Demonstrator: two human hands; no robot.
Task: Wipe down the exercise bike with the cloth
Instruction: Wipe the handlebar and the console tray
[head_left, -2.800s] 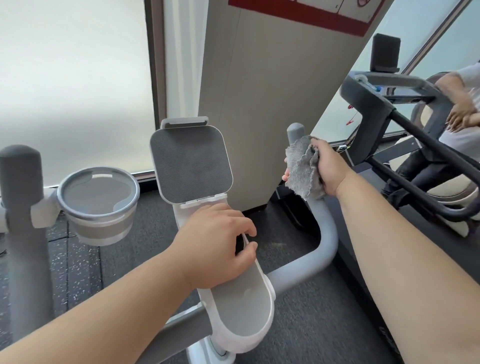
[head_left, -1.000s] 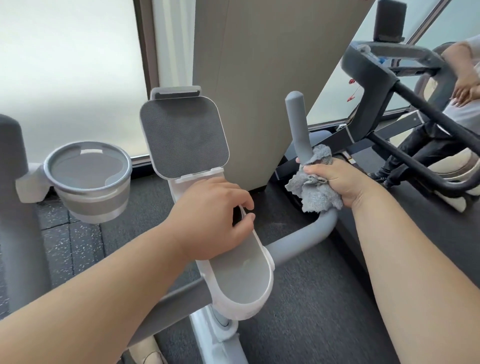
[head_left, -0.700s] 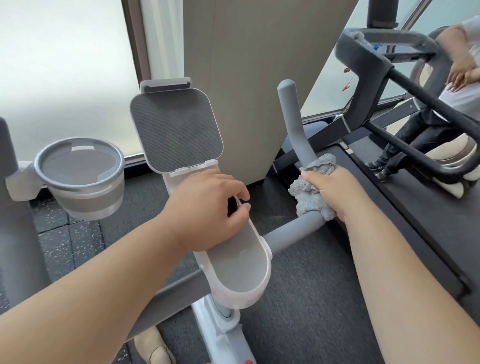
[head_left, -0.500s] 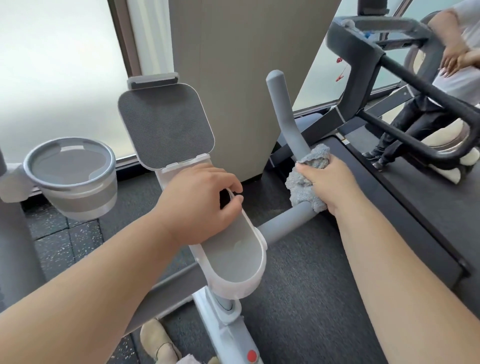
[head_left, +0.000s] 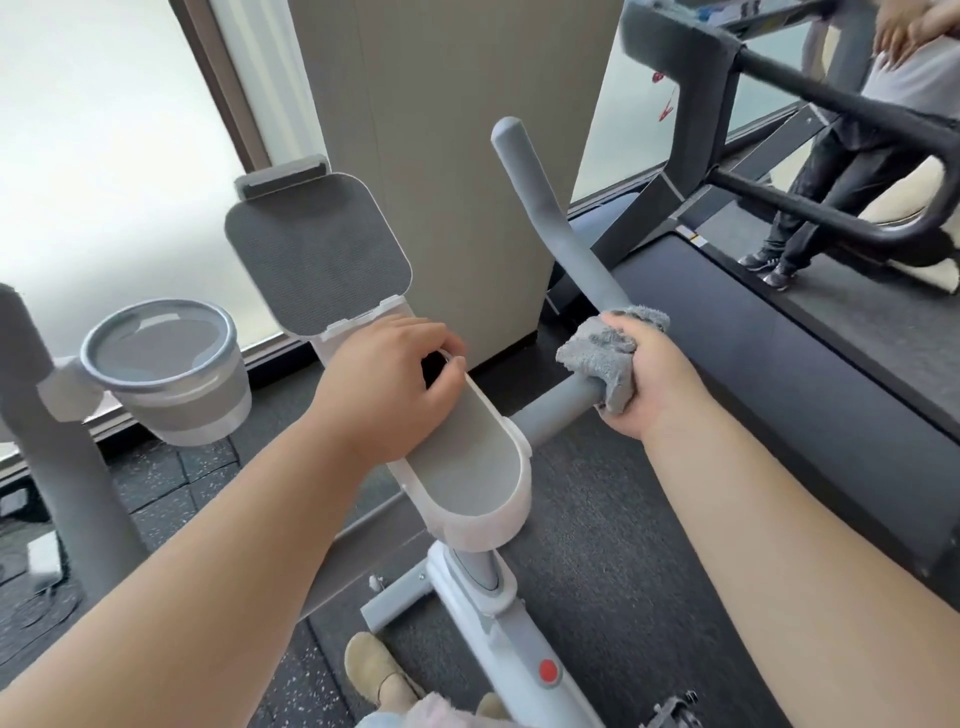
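Closest to us, at the bottom, is 1 tan shoe (head_left: 371, 670) on the dark floor. It is right beside the white post of the exercise bike (head_left: 511, 649). A round red knob (head_left: 549, 671) sits on that post.

Higher up is the white tray (head_left: 470, 467) in the middle of the bike. The left hand (head_left: 389, 384) holds its far end. The fingers are bent close together over the rim, and the thumb comes round to meet them, so they pinch the edge. I think this hand is there to hold the bike steady while the other hand rubs.

Just past it, the right hand (head_left: 657, 382) holds the grey cloth (head_left: 602, 358). The cloth is wrapped on the right handlebar (head_left: 550, 223), low down at the bend where the bar turns up. The fingers are curled tight round the cloth and the bar together. Holding it that way lets the cloth rub all sides of the bar at once. The short part of the bar between the cloth and the tray is bare, so I think that part comes next.

Farther off are the grey tablet holder (head_left: 317, 254), tipped back, and the round cup holder (head_left: 166, 364) on the left. The cloth touches neither.

Behind them stands a pale pillar (head_left: 457, 130). On the right is a treadmill (head_left: 779, 332), with another person (head_left: 831, 171) standing by it.
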